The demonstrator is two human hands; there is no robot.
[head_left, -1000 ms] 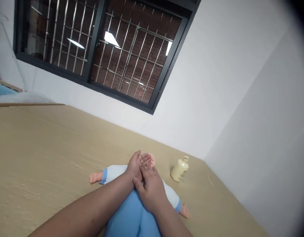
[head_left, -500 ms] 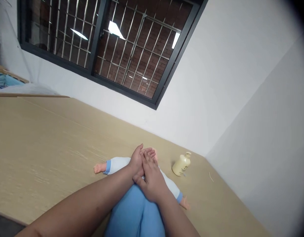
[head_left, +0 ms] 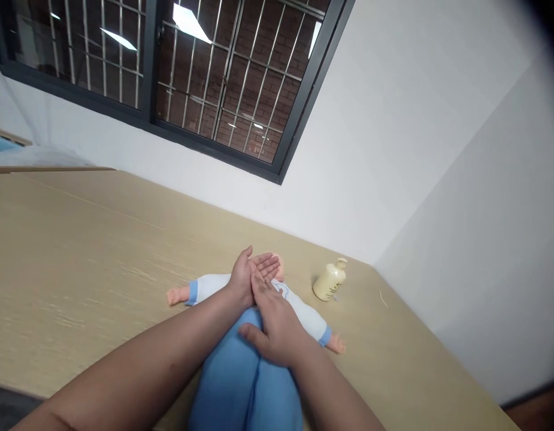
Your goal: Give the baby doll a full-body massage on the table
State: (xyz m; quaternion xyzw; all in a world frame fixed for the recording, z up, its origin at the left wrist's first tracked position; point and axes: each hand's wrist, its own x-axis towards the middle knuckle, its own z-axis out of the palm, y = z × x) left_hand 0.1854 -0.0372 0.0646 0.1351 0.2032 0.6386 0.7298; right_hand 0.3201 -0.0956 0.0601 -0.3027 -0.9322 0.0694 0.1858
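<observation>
A baby doll (head_left: 234,383) in a white top with blue cuffs and blue trousers lies on its back, arms spread wide. Over its chest, my left hand (head_left: 246,278) is turned palm up with the fingers stretched out. My right hand (head_left: 280,326) lies with straight fingers against the left palm, its thumb apart. Neither hand grips anything, and any lotion on the palms is too small to make out. Most of the doll's head is hidden behind my hands. To the right of the doll stands a pale yellow bottle (head_left: 329,282) with a pump-like top.
The wooden table (head_left: 79,251) reaches back to a white wall with a barred window (head_left: 223,78). A thin pale strand (head_left: 383,299) lies right of the bottle. At the far left are a wooden edge and blue material (head_left: 2,143).
My right hand has slid back along the left palm toward me, baring more of the left palm and of the doll's printed top. The camera view has shifted slightly.
</observation>
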